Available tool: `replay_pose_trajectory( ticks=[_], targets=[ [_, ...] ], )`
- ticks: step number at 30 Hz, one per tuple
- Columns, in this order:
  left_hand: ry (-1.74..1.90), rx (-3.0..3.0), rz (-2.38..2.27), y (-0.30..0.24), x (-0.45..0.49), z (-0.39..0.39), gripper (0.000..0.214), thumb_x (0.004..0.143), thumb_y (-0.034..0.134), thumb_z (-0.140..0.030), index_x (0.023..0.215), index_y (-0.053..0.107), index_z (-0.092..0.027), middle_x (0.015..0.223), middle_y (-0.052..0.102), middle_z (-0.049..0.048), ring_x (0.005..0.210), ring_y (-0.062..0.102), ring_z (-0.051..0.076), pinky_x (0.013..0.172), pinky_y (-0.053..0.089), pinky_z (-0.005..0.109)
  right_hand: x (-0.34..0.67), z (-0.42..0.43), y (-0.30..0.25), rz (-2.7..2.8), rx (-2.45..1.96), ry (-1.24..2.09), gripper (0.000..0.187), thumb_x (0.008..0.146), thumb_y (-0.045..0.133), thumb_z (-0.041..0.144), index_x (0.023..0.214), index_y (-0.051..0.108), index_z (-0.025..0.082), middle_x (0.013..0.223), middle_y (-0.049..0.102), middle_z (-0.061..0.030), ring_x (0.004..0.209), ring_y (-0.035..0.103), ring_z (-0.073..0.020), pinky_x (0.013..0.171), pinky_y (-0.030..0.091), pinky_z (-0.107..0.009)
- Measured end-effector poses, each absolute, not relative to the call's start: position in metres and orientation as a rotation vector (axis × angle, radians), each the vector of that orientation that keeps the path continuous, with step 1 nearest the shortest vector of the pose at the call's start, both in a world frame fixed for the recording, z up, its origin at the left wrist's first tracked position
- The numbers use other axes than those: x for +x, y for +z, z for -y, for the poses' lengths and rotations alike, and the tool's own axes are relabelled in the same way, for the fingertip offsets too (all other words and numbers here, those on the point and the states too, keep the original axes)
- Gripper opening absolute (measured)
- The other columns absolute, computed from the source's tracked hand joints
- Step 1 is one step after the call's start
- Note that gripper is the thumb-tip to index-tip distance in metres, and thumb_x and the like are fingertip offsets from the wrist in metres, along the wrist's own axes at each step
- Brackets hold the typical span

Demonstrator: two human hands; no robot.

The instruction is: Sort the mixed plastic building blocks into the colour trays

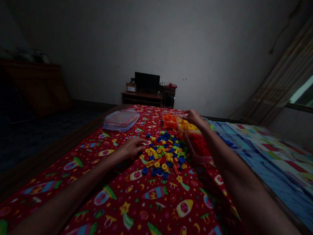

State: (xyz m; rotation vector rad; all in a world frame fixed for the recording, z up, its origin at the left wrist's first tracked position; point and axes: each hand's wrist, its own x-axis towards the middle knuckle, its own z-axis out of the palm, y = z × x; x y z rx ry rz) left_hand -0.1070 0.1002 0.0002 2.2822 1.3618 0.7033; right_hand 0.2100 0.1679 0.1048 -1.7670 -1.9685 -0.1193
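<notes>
A mixed pile of toy building bricks (166,153), with small wheel-like pieces among them, lies on the red patterned cloth (151,215). My left hand (132,147) rests at the pile's left edge, its fingers stretched towards the bricks and nothing seen in them. Over the clear box of yellow bricks (187,125) hovers my right hand (193,117), fingers drawn together and pointing left. Whatever they may hold is too small to make out. Beside that box stands a box of orange bricks (170,120); nearer is a box of red bricks (199,145), partly hidden by my right forearm.
Stacked clear lids (121,120) lie on the cloth at the left. Right of my forearm is a container with blue bricks (228,143). A blue patterned sheet (264,160) covers the right side. Against the wall, a low cabinet (141,98) bears a dark screen (147,82).
</notes>
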Motion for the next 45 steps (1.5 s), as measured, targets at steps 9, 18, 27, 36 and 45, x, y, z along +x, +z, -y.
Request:
replay_pose_trajectory(
  ticks=[9, 18, 27, 36, 45],
  targets=[
    [0.590, 2.314, -1.349, -0.001, -0.103, -0.098, 0.027, 0.065, 0.062, -0.027, 0.089, 0.072, -0.020, 0.084, 0.071, 0.0036, 0.079, 0.063, 0.021, 0.069, 0.047, 0.026, 0.173, -0.115, 0.067, 1.967, -1.434, 0.096, 0.026, 0.083, 0.045, 0.019, 0.082, 0.070, 0.012, 0.068, 0.066, -0.0056, 0.060, 0.057, -0.0118, 0.060, 0.041, -0.021],
    [0.543, 2.437, -1.200, -0.007, -0.106, -0.100, 0.030, 0.070, 0.060, -0.027, 0.098, 0.070, -0.021, 0.091, 0.069, 0.0034, 0.084, 0.061, 0.021, 0.073, 0.046, 0.026, 0.116, -0.063, 0.046, 2.538, -1.339, 0.103, 0.023, 0.081, 0.046, 0.012, 0.083, 0.069, 0.014, 0.074, 0.064, -0.0071, 0.063, 0.052, -0.0122, 0.058, 0.031, -0.023],
    [0.697, 2.539, -1.155, -0.017, -0.099, -0.087, 0.032, 0.078, 0.057, -0.025, 0.109, 0.062, -0.021, 0.109, 0.064, 0.0070, 0.103, 0.055, 0.022, 0.092, 0.042, 0.033, 0.114, -0.065, 0.019, 2.764, -1.327, -0.026, 0.025, 0.083, 0.046, 0.013, 0.100, 0.066, 0.015, 0.088, 0.066, -0.0103, 0.079, 0.058, -0.0161, 0.064, 0.036, -0.024],
    [0.688, 2.639, -1.000, -0.021, -0.097, -0.085, 0.020, 0.084, 0.051, -0.024, 0.102, 0.058, -0.019, 0.105, 0.058, 0.0073, 0.100, 0.053, 0.020, 0.089, 0.043, 0.031, 0.117, -0.063, 0.026, 2.686, -1.384, 0.060, 0.021, 0.086, 0.053, 0.023, 0.102, 0.063, 0.014, 0.090, 0.067, -0.0097, 0.086, 0.060, -0.0172, 0.068, 0.037, -0.024],
    [0.662, 2.581, -1.020, -0.020, -0.095, -0.095, 0.006, 0.079, 0.054, -0.022, 0.079, 0.057, -0.017, 0.081, 0.057, 0.0023, 0.074, 0.052, 0.015, 0.070, 0.042, 0.025, 0.117, -0.065, 0.022, 2.682, -1.441, 0.047, 0.016, 0.086, 0.053, 0.023, 0.092, 0.064, 0.015, 0.086, 0.065, -0.0091, 0.080, 0.059, -0.0163, 0.065, 0.034, -0.024]
  ],
)
